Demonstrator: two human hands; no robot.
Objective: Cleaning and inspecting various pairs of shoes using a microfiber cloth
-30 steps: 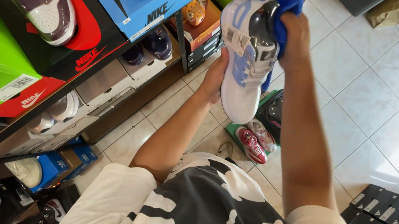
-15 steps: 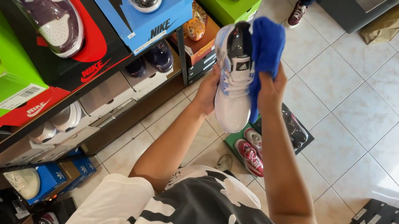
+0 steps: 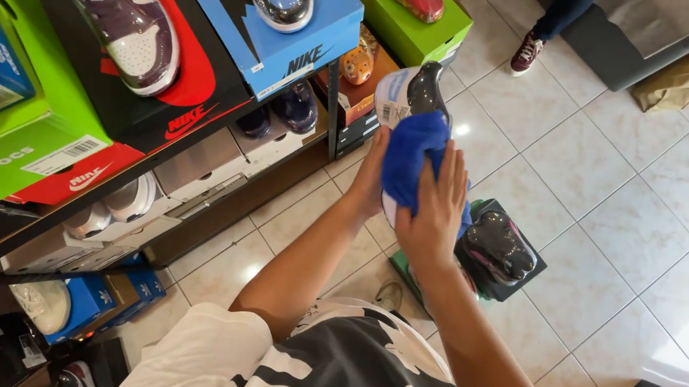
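Your right hand [image 3: 438,207] pressed a blue cloth [image 3: 411,160] onto the sneaker [image 3: 407,97], your half-hidden left hand [image 3: 369,177] gripping it; open tiled floor [image 3: 638,224] lay right.

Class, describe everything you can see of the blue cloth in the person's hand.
The blue cloth is a soft, bunched fabric rag, plain bright blue, crumpled into folds. The right hand presses it against a white and black sneaker, which the left hand holds from behind. It covers the shoe's middle, held up in the air above the tiled floor.
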